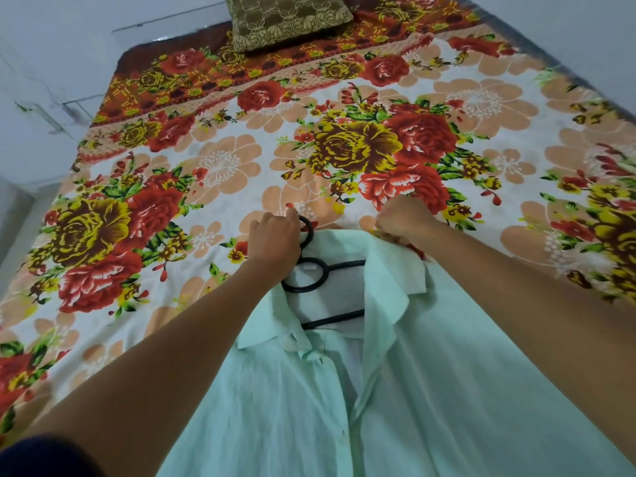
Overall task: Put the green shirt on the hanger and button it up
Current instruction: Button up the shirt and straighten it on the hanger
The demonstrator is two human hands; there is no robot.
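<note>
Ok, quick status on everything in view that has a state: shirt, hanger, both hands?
green shirt: on the hanger, front unbuttoned, lying on the bed
hanger: inside the shirt's collar, hook sticking out
left hand: gripping the hanger's hook
right hand: pinching the shirt's collar

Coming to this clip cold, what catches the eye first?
The pale green cotton shirt fills the lower centre, open at the collar over a black hanger. The left hand holds the hanger's hook; the right hand pinches the collar. Behind lies a loud red-and-yellow floral bedsheet.
</note>
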